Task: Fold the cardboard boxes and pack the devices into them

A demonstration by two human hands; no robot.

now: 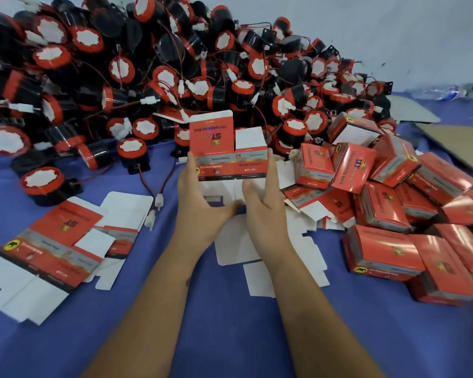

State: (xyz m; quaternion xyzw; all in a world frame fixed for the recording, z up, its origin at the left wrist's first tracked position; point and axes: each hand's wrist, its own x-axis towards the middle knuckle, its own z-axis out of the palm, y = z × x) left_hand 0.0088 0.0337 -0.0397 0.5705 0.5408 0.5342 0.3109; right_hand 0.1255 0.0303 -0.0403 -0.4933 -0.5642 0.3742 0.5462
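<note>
Both hands are holding one unfolded red carton (pixel 228 156) up above the blue cloth (pixel 230 323): the left hand (pixel 200 203) is gripping its left edge, the right hand (pixel 262 200) its right edge, thumbs nearly meeting below. Behind it, black-and-red devices (pixel 161 66) are lying heaped; flat cartons (pixel 52 249) are lying left, packed boxes (pixel 410 203) piled right.

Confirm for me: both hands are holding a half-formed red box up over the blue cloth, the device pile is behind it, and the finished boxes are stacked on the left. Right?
Not quite. The finished boxes are heaped on the right, as the head view shows; on the left lie flat unfolded blanks. The rest holds: left hand and right hand hold the half-formed red box over the blue cloth, with the device pile behind.
</note>
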